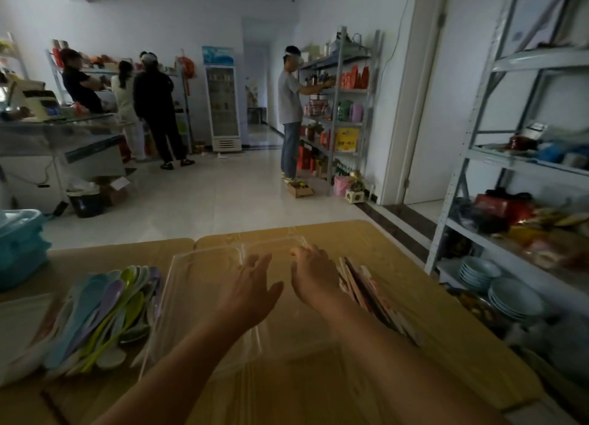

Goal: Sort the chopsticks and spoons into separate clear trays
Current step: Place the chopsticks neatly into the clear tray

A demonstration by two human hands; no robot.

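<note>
Both hands hover over the clear trays in the middle of the cardboard-covered table (401,259), and neither holds a utensil. The left hand (251,292) is spread flat, fingers straight and a little apart, palm down above the seam between the left tray (197,265) and the right tray (280,240). The right hand (314,276) has its fingers (298,253) bent downward near the right tray's far rim; I cannot tell whether they grip that rim or only hang above it. The chopsticks (363,287) lie just beside the right hand, on its outer side, their long axis running away from the person and roughly parallel to that forearm, so a short sideways reach by the right fingers would likely meet them across their length. The spoons (105,310) are heaped well apart from the left fingers, beyond the left tray's outer wall, handles slanting toward the far side; the left hand is the nearer one for them.
</note>
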